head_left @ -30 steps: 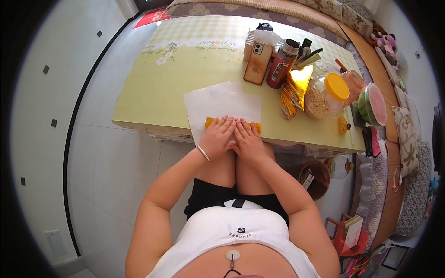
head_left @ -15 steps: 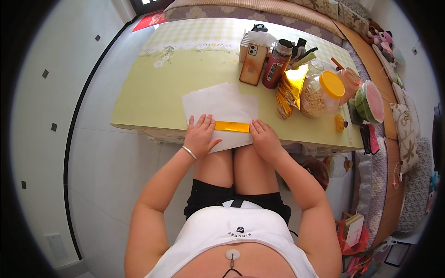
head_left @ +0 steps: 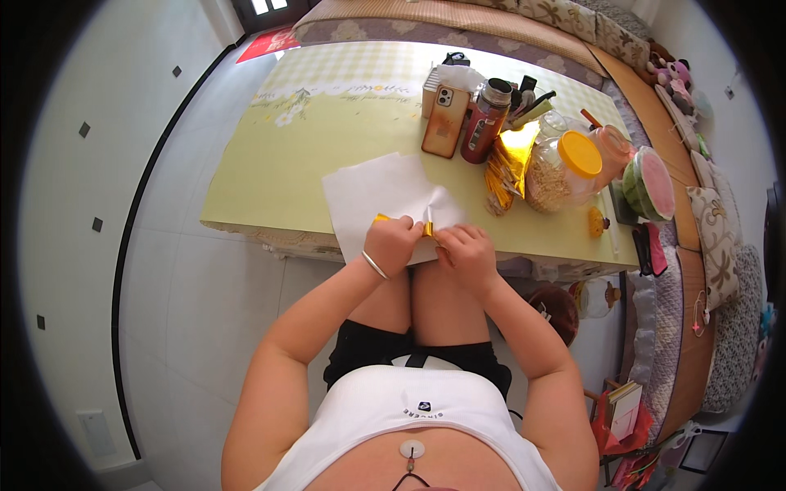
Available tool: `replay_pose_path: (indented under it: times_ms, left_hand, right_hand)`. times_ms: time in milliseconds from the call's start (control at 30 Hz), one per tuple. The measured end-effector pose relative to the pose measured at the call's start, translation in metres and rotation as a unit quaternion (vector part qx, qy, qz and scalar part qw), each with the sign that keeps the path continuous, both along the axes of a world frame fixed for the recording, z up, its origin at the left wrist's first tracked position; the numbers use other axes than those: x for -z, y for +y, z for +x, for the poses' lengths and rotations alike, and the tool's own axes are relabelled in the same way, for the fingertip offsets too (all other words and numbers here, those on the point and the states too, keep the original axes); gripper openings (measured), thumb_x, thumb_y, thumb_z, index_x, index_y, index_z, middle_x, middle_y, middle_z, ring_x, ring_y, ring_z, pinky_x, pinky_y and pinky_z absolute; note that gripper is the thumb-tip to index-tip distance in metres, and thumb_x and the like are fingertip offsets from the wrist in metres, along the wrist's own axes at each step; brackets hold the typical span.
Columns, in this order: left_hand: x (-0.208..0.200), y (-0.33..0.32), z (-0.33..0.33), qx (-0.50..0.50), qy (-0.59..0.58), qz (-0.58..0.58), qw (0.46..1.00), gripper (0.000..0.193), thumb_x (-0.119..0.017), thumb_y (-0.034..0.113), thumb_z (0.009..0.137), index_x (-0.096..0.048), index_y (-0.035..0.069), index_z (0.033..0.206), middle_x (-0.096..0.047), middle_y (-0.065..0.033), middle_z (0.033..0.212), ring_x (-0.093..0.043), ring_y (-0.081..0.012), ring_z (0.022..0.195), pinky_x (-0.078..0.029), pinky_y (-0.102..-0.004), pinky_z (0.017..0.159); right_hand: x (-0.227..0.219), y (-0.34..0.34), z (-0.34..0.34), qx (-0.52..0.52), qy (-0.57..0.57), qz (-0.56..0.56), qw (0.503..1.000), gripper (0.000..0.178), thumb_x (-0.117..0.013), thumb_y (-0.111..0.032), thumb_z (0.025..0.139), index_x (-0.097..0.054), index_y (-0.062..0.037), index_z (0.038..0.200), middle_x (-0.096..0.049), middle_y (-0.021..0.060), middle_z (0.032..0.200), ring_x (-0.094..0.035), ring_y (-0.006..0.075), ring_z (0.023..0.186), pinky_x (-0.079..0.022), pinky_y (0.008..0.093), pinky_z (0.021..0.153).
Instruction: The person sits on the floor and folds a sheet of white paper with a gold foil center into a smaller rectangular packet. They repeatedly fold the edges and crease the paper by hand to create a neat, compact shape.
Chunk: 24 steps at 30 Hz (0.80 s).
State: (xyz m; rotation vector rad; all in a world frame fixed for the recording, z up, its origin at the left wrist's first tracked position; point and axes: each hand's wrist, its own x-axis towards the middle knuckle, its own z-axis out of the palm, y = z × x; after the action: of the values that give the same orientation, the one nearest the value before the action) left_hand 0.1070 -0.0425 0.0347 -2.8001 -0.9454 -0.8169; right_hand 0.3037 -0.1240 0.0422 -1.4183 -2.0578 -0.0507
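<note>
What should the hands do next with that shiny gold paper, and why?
Probably press the fold down flat with the right hand. The gold strip is pinched between both hands at the near edge of the white sheet, and one end stands up off the sheet, while the left hand covers the rest of it.

Left of the left hand [head_left: 391,243] and ahead of the paper [head_left: 381,192], the table [head_left: 327,123] lies open. Ahead-right of the right hand [head_left: 467,250]: phone [head_left: 444,121], bottle [head_left: 485,120], foil packets [head_left: 508,168], jar [head_left: 561,169] crowd passage.
</note>
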Motion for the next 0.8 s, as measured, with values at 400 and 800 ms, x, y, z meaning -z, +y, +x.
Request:
replay_pose_path:
  times_ms: [400, 800]
  left_hand:
    - [-0.020, 0.089, -0.041, 0.144, -0.108, -0.378, 0.908, 0.028, -0.060, -0.009, 0.075, -0.077, 0.002, 0.095, -0.072, -0.0160, 0.116, -0.068, -0.0285, 0.107, -0.053, -0.0365, 0.096]
    - [-0.028, 0.004, -0.064, -0.014, 0.111, -0.218, 0.969, 0.027, -0.070, 0.007, 0.070, -0.069, 0.004, 0.097, -0.069, -0.0180, 0.109, -0.065, -0.0371, 0.100, -0.052, -0.0443, 0.091]
  right_hand:
    - [0.022, 0.036, 0.007, -0.056, -0.112, 0.063, 0.990, 0.016, -0.063, -0.014, 0.079, -0.070, -0.0124, 0.093, -0.069, 0.0070, 0.107, -0.063, 0.0271, 0.110, -0.040, 0.0485, 0.104]
    - [0.002, 0.040, -0.065, -0.030, -0.133, -0.028, 0.990, 0.009, -0.066, -0.014, 0.073, -0.066, -0.0057, 0.077, -0.066, 0.0126, 0.091, -0.063, 0.0294, 0.095, -0.049, 0.0418, 0.085]
